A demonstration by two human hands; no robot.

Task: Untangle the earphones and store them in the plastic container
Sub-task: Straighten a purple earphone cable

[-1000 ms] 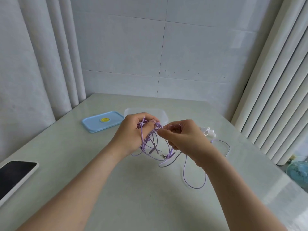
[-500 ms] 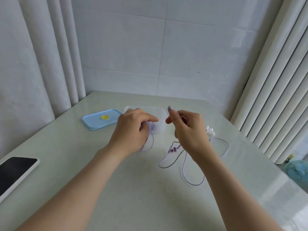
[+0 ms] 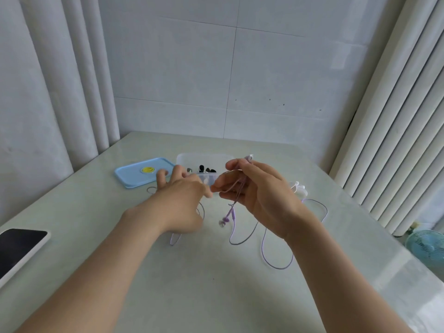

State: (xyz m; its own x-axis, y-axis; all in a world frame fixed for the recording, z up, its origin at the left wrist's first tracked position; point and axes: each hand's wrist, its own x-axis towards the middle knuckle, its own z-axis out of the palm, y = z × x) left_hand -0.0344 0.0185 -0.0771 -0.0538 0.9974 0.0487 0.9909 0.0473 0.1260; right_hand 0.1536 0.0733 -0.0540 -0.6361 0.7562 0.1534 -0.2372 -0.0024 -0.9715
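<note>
My right hand (image 3: pixel 259 195) holds the purple earphones (image 3: pixel 231 212) above the table, fingers curled round the cable. One end pokes out above the fingers, and an earbud dangles below. More cable loops lie on the table (image 3: pixel 216 296) under and to the right of my wrist. My left hand (image 3: pixel 180 200) is blurred, fingers spread, its thumb close to my right fingertips. Thin cable loops lie beneath it. The clear plastic container (image 3: pixel 204 158) stands just behind both hands with dark earphones inside.
A blue lid (image 3: pixel 141 173) with a yellow sticker lies left of the container. White earphones (image 3: pixel 299 188) sit behind my right wrist. A phone (image 3: pixel 19 248) lies at the table's left edge. A small fan (image 3: pixel 427 246) stands beyond the right edge.
My left hand has spread its fingers and let the coiled cable drop to the table. My right hand still holds the cable, and the container's contents have come into view.
</note>
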